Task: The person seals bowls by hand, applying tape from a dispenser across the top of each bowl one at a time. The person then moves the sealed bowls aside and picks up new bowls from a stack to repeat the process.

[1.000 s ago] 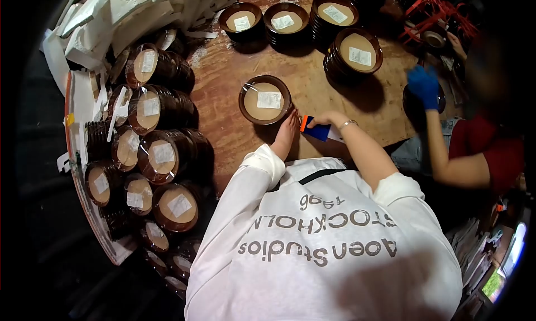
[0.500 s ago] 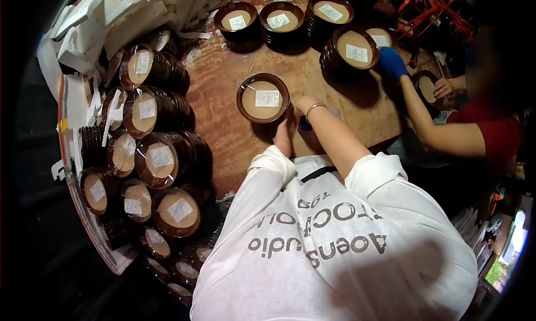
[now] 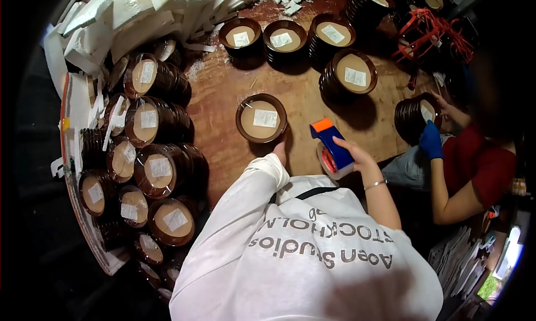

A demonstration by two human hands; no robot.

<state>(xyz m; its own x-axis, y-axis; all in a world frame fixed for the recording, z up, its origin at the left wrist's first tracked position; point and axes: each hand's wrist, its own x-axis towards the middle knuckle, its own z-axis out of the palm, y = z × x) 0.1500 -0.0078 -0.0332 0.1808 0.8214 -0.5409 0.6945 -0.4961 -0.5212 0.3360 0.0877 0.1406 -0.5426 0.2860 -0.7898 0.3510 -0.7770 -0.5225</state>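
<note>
**Left hand at a round brown stack, tape dispenser in the right hand**

Seen from above, a person in a white shirt works at a wooden desk (image 3: 304, 92). Directly ahead, a round brown stack (image 3: 261, 132) stands upright, its tan top and white printed label facing up, so the label can be read from above. The left hand (image 3: 281, 151) is at the stack's near side, probably to steady it; its fingers are largely hidden, so whether they grip cannot be told. The right hand (image 3: 357, 156) grasps a blue and orange tape dispenser (image 3: 335, 148) near the body, beside the stack but apart from it, perhaps to leave that side open.

Beyond, upright stacks (image 3: 240, 39) stand close together, likely to leave working room in front. To the left, more stacks (image 3: 158, 167) lie on their sides, packed together, which probably limits rolling. White foam pieces (image 3: 134, 13) are heaped behind them. At right, a co-worker's blue-gloved hand (image 3: 431, 139) and bare hand (image 3: 446, 110) are at a tilted stack (image 3: 407, 119), seemingly supporting it.
</note>
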